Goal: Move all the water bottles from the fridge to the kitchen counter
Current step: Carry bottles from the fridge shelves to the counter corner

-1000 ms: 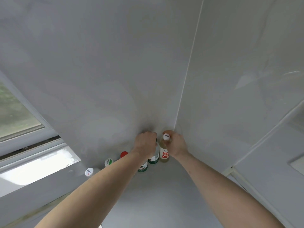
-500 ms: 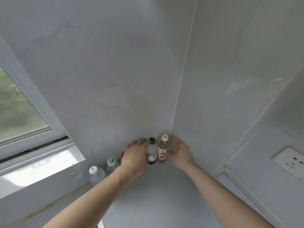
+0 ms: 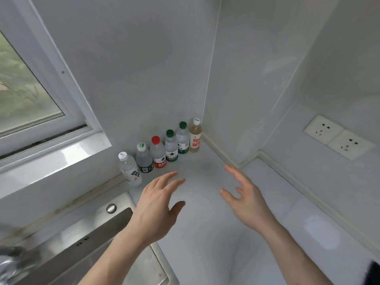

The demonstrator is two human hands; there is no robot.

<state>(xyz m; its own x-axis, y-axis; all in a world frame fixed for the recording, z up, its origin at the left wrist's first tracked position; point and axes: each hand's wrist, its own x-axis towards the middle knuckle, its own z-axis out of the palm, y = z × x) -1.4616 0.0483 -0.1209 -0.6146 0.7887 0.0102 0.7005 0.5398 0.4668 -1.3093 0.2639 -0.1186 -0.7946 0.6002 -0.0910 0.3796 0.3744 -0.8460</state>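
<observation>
Both hands have released and drawn back: left hand (image 3: 158, 204) and right hand (image 3: 244, 196) open, empty. Six bottles (image 3: 162, 150) stand centre frame along the counter (image 3: 216, 233) wall; this delivery looks complete.

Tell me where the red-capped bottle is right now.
In the head view, the red-capped bottle stands upright on the counter against the back wall, third from the left in the row, between the pale-green-capped bottle and a green-capped bottle.
</observation>
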